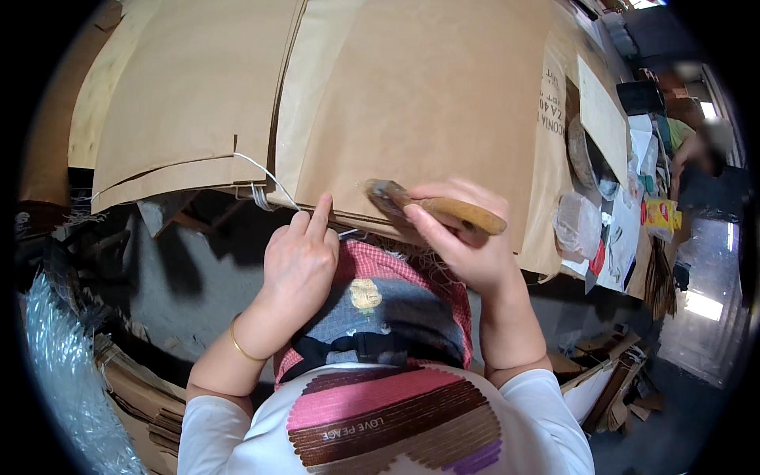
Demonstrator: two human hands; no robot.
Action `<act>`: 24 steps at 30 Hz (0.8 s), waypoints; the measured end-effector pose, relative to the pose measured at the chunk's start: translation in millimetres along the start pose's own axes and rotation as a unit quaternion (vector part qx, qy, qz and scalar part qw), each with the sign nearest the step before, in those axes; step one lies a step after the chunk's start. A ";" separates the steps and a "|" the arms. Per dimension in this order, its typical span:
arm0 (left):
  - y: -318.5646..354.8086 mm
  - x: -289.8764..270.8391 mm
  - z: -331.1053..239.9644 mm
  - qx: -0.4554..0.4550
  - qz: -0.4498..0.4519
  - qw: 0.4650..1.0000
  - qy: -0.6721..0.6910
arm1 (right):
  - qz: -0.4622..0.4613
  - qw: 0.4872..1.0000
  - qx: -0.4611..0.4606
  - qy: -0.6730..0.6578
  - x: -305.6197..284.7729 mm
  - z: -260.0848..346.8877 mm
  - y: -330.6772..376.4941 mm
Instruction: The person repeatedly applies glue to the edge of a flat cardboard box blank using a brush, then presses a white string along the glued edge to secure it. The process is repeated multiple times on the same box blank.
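My right hand [467, 237] grips a brush by its wooden handle [463, 214]. The brush's bristles [372, 188] touch or hover just over a large brown kraft paper sheet [427, 103], near its front edge. At that same edge lies my left hand [299, 257], index finger stretched out onto the paper, the other fingers bent somewhat. A white cord [265, 170] runs from the left-hand sheets to my left hand's fingertips and shows again past its other side. My left thumb is mostly hidden.
More brown sheets [198, 95] lie on the left, with a slit strip along their front. At right are a clear plastic container [576, 226], a yellow packet [659, 215] and papers. Clear plastic strands [71, 372] and cardboard stacks [142, 388] stand lower left. Another person [697, 146] is at far right.
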State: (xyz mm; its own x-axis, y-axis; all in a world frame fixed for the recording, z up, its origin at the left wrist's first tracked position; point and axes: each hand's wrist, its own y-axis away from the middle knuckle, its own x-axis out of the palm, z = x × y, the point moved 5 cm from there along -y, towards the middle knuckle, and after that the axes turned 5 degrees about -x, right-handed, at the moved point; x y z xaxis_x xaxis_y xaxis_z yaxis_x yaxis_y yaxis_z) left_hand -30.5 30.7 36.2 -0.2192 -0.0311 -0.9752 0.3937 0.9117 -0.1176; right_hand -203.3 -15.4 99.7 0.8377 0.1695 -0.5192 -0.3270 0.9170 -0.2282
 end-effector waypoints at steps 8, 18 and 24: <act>-0.7 4.4 0.4 0.004 0.007 1.000 -0.011 | -0.075 0.983 0.165 -0.034 -16.9 -31.1 19.8; -6.4 4.6 -9.0 -0.009 0.038 0.999 -0.030 | -0.129 0.929 0.212 0.276 -102.7 -68.8 75.8; -7.4 2.7 -10.9 -0.034 0.057 0.997 -0.038 | -0.240 0.948 0.210 -0.005 -132.2 -68.2 87.2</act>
State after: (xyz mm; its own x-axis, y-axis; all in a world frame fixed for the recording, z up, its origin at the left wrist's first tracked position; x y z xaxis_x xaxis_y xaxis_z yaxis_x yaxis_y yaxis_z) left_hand -43.8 28.3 36.6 -0.1071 0.0462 -0.9932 0.3507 0.9365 0.0058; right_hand -372.4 17.6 92.3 0.8505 -0.3030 -0.4300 0.2950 0.9515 -0.0869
